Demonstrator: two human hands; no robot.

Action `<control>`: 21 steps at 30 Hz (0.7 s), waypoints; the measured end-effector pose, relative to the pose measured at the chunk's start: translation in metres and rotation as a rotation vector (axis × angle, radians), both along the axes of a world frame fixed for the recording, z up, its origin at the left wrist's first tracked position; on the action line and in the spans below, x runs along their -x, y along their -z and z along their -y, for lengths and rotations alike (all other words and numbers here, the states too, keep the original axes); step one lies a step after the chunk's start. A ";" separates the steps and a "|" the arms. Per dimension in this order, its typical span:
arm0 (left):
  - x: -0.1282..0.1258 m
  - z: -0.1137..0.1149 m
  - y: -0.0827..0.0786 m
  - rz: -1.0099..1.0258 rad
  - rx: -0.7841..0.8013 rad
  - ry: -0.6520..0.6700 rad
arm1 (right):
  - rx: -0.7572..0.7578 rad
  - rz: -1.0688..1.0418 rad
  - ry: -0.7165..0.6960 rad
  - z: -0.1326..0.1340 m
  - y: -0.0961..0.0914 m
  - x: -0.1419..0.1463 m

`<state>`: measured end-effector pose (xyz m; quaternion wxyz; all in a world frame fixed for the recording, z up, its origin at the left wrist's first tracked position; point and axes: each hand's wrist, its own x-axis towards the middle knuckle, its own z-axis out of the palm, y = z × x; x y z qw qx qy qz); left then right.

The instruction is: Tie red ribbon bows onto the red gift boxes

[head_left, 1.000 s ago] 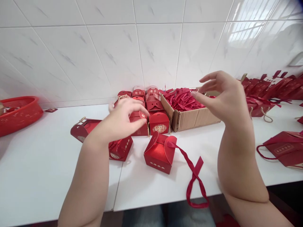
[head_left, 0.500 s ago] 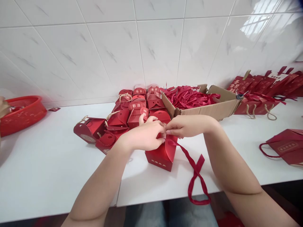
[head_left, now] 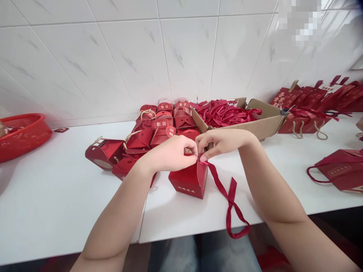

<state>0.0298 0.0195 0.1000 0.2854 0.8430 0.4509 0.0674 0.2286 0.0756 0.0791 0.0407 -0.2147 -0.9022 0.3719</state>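
Observation:
A small red gift box [head_left: 187, 184] with gold lettering stands on the white table in front of me. My left hand [head_left: 177, 151] is closed at the top of the box, its thumb and fingertips pinching the upper flap. From the right, my right hand [head_left: 222, 143] pinches a dark red ribbon [head_left: 218, 181] where it meets the box top. The ribbon's loose length trails right, crosses itself and hangs in a loop over the table's front edge. Both sets of fingertips almost meet, and what lies between them is partly hidden.
Behind stand several closed red gift boxes [head_left: 163, 126], beside a cardboard box [head_left: 252, 128] heaped with red ribbons [head_left: 224, 113]. A red basket [head_left: 31, 132] is at the left, with part of another person's hand at the edge. Red bags [head_left: 303, 126] and another red box [head_left: 337, 170] are on the right.
My left fingers have drawn together into a pinch at the box top. My right thumb has come down onto the ribbon, with the fingers more arched. The view has shifted slightly.

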 end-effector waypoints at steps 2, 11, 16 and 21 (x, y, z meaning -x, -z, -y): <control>0.001 -0.004 0.000 0.011 -0.009 -0.010 | 0.008 0.020 0.015 0.000 0.001 0.001; 0.027 -0.003 -0.017 0.484 -0.160 -0.162 | 0.074 -0.099 -0.012 0.004 -0.002 0.003; 0.026 0.008 -0.023 0.429 -0.215 -0.213 | 0.098 -0.434 0.075 0.019 -0.011 0.005; 0.030 0.005 -0.014 -0.013 -0.060 -0.105 | -0.166 -0.830 0.344 0.042 -0.022 -0.006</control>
